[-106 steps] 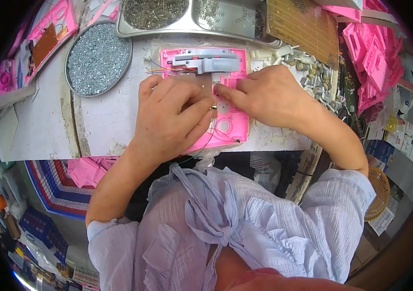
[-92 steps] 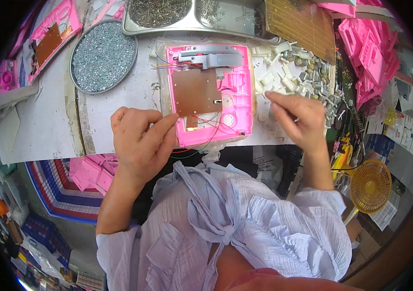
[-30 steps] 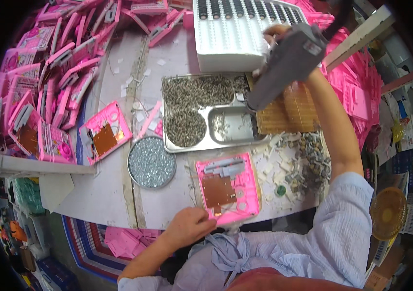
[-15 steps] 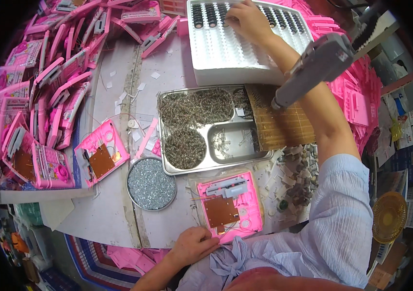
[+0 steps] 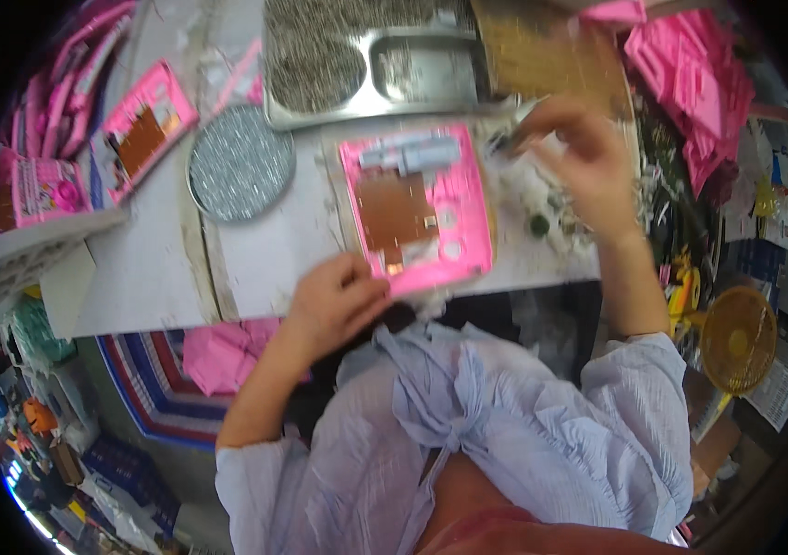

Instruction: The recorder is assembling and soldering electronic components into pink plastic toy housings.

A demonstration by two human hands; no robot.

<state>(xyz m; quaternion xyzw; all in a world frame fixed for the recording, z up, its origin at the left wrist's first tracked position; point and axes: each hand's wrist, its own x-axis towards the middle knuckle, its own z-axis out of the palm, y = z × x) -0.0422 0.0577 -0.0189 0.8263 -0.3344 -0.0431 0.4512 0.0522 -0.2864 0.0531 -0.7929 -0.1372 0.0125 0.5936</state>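
In front of me a pink plastic casing (image 5: 475, 213) lies open side up on the table. Inside it sit a brown circuit board (image 5: 394, 211) and a grey plastic mechanism (image 5: 410, 152). The fingers of my left hand (image 5: 331, 303) are closed on the casing's lower left corner. To the right of the casing, above the table, my right hand (image 5: 588, 162) pinches a small dark part (image 5: 500, 143) between its fingertips. Motion blurs this hand, and the part's exact kind cannot be made out.
A round dish of small silvery pieces (image 5: 241, 162) stands left of the casing. Behind is a metal compartment tray (image 5: 366, 92) of small metal pieces, partly under a brown board (image 5: 551, 60). Another pink casing (image 5: 146, 129) lies far left. Pink parts (image 5: 690, 83) pile at right.
My right hand has come back from the white foam tray toward the pink casing, bringing a small dark part. The view has tipped down. My left hand stays at the casing's corner.
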